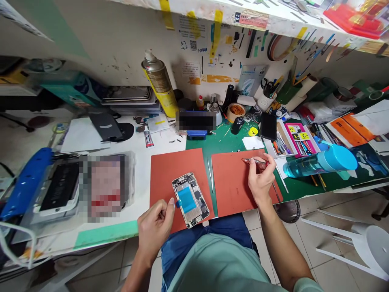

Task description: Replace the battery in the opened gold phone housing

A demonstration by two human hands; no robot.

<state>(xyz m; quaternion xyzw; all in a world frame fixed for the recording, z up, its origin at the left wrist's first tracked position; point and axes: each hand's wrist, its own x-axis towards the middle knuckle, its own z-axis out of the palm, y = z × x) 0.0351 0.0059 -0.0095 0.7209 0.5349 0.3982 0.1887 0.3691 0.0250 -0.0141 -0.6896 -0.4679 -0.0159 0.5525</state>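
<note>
Red mats [161,178] lie on our bench [142,174], an opened phone [190,200] on the left one. Our left hand [155,225] curls beside it, its hold unclear; our right hand [261,178] pinches a slim tool [257,161].

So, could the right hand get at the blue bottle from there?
Probably yes: the blue bottle is close by the right hand with nothing tall between, though the slim tool it holds may need setting down first.
</note>
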